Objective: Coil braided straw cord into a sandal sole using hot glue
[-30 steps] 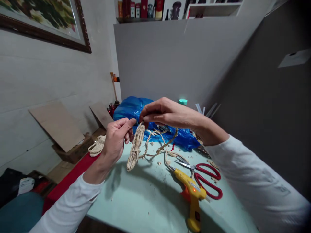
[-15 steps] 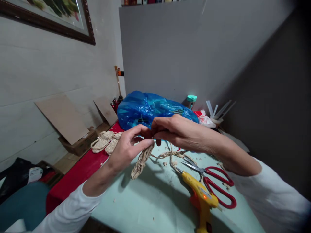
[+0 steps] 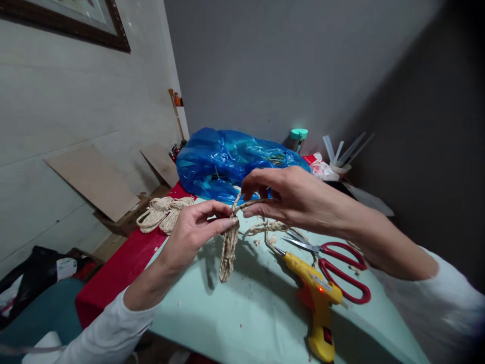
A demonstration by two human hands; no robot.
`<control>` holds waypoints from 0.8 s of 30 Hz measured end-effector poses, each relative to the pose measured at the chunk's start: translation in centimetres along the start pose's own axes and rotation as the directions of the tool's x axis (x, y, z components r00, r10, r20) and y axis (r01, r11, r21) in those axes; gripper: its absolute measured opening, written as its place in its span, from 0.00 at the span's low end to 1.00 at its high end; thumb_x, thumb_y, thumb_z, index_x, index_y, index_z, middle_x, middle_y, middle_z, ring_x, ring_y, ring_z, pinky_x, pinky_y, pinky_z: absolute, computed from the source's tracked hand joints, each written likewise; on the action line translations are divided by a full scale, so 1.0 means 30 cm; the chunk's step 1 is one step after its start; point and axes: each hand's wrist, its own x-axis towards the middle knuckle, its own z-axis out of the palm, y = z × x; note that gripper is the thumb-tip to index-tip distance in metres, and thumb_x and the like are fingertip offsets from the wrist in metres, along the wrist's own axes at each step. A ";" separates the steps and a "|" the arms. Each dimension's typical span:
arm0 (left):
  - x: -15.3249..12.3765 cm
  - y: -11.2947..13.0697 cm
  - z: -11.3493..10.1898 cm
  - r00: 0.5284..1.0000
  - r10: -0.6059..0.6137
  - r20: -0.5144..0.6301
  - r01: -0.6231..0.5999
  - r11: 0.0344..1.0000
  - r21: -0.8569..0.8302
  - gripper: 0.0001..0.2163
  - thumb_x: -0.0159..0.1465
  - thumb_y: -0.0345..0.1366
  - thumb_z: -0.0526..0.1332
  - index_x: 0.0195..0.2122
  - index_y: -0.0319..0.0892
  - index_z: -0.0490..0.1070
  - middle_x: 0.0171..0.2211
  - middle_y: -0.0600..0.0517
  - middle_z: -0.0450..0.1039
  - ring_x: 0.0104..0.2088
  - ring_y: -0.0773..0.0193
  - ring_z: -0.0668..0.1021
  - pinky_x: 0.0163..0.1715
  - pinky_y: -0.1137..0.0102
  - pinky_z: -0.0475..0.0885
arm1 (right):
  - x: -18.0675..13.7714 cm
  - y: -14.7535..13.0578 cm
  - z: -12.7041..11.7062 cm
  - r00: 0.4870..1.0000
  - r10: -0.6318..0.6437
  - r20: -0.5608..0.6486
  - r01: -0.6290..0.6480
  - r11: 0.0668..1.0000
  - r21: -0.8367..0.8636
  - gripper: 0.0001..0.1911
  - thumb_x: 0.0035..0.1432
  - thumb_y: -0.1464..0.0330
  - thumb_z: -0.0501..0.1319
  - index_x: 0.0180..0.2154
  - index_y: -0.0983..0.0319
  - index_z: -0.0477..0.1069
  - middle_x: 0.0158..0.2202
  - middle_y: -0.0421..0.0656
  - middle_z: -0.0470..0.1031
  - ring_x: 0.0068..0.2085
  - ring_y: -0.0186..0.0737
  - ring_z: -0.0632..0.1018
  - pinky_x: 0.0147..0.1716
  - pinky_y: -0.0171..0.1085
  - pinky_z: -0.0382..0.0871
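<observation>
My left hand [image 3: 195, 222] is closed, its thumb and fingers pinching the top of a flattened bundle of braided straw [image 3: 229, 250] that hangs over the table. From the bundle's top a thin straw cord [image 3: 248, 204] runs to my right hand [image 3: 288, 194], whose curled fingers and thumb hold it. More straw braid [image 3: 267, 228] lies on the table just beyond. To the right, red-handled scissors [image 3: 322, 253] rest with blades apart, touching or close to a yellow glue gun [image 3: 312, 293] with a small light glowing.
Coiled straw pieces [image 3: 162, 212] sit on the red cloth [image 3: 113, 273] at the left. A blue plastic bag [image 3: 212, 162] fills the back of the pale green table cover [image 3: 212, 323]. Glue sticks [image 3: 343, 149] stand in a cup near a teal-lidded container [image 3: 299, 134].
My right hand has drawn a little away from my left, and the cord between them now shows. The straw bundle has swung to hang more upright. The view has shifted slightly.
</observation>
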 end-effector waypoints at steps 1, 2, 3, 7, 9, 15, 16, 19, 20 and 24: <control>-0.003 -0.006 0.000 1.000 -0.002 -0.015 0.002 1.000 -0.017 0.04 0.58 0.34 0.70 0.34 0.42 0.79 0.34 0.54 0.77 0.36 0.68 0.76 0.38 0.76 0.71 | -0.024 0.007 0.005 0.999 -0.003 -0.050 0.002 1.000 -0.004 0.15 0.67 0.59 0.62 0.46 0.64 0.72 0.41 0.42 0.76 0.36 0.33 0.74 0.33 0.33 0.63; -0.005 -0.012 0.001 1.000 -0.008 -0.018 0.008 0.999 -0.034 0.04 0.57 0.34 0.71 0.34 0.43 0.80 0.33 0.54 0.77 0.35 0.69 0.76 0.37 0.77 0.71 | -0.051 0.014 0.011 0.995 0.006 -0.097 -0.007 1.000 -0.010 0.16 0.67 0.57 0.61 0.47 0.64 0.71 0.42 0.42 0.76 0.38 0.34 0.74 0.35 0.34 0.64; -0.008 -0.017 0.001 1.000 -0.018 -0.010 0.018 0.999 -0.050 0.04 0.57 0.34 0.71 0.34 0.43 0.80 0.33 0.54 0.77 0.34 0.70 0.76 0.35 0.77 0.71 | -0.080 0.019 0.018 0.990 0.022 -0.142 -0.024 1.000 -0.009 0.17 0.67 0.56 0.60 0.47 0.63 0.71 0.42 0.42 0.76 0.38 0.35 0.75 0.35 0.34 0.65; -0.014 -0.034 0.009 0.997 -0.058 0.051 0.064 0.990 -0.129 0.04 0.57 0.32 0.71 0.34 0.42 0.80 0.30 0.55 0.75 0.27 0.73 0.73 0.28 0.78 0.70 | -0.199 0.035 0.058 0.955 0.138 -0.261 -0.107 0.986 0.130 0.16 0.68 0.56 0.59 0.51 0.58 0.69 0.47 0.39 0.76 0.43 0.35 0.77 0.40 0.33 0.70; -0.014 -0.040 0.014 0.995 -0.076 0.071 0.088 0.978 -0.188 0.05 0.57 0.32 0.71 0.34 0.42 0.80 0.30 0.55 0.74 0.25 0.73 0.73 0.25 0.78 0.70 | -0.252 0.041 0.079 0.926 0.226 -0.301 -0.173 0.966 0.192 0.21 0.65 0.55 0.62 0.55 0.55 0.67 0.52 0.39 0.74 0.50 0.38 0.76 0.48 0.34 0.71; -0.009 -0.034 0.035 0.992 -0.119 0.052 0.129 0.942 -0.310 0.05 0.54 0.30 0.72 0.32 0.39 0.80 0.29 0.54 0.73 0.23 0.73 0.72 0.20 0.79 0.70 | -0.362 0.039 0.119 0.802 0.459 -0.383 -0.367 0.884 0.290 0.21 0.63 0.52 0.63 0.56 0.50 0.70 0.54 0.39 0.73 0.53 0.45 0.76 0.45 0.36 0.76; -0.009 -0.033 0.038 0.991 -0.122 0.051 0.131 0.940 -0.315 0.05 0.54 0.30 0.72 0.32 0.39 0.80 0.28 0.54 0.73 0.23 0.74 0.72 0.20 0.79 0.70 | -0.371 0.036 0.125 0.794 0.479 -0.375 -0.383 0.872 0.304 0.19 0.64 0.53 0.62 0.54 0.50 0.71 0.52 0.39 0.74 0.51 0.44 0.77 0.40 0.34 0.76; -0.011 -0.036 0.047 0.990 -0.129 0.051 0.138 0.940 -0.313 0.05 0.54 0.30 0.72 0.32 0.39 0.80 0.27 0.54 0.74 0.22 0.74 0.72 0.19 0.79 0.70 | -0.377 0.027 0.143 0.819 0.465 -0.336 -0.381 0.879 0.288 0.15 0.67 0.55 0.59 0.48 0.56 0.74 0.45 0.43 0.76 0.41 0.41 0.77 0.30 0.32 0.72; -0.012 -0.039 0.048 0.990 -0.130 0.050 0.139 0.943 -0.304 0.05 0.54 0.30 0.72 0.32 0.39 0.80 0.27 0.54 0.74 0.22 0.74 0.73 0.19 0.79 0.70 | -0.372 0.025 0.150 0.835 0.443 -0.326 -0.370 0.891 0.264 0.14 0.68 0.56 0.58 0.45 0.58 0.74 0.41 0.43 0.76 0.38 0.39 0.76 0.30 0.32 0.70; -0.020 -0.049 0.046 0.996 -0.085 0.011 0.085 0.963 -0.256 0.04 0.56 0.30 0.71 0.32 0.40 0.80 0.28 0.54 0.74 0.22 0.73 0.73 0.20 0.78 0.70 | -0.315 0.020 0.162 0.819 0.444 -0.364 -0.348 0.888 0.300 0.15 0.72 0.57 0.51 0.40 0.60 0.67 0.31 0.39 0.70 0.28 0.32 0.71 0.27 0.30 0.68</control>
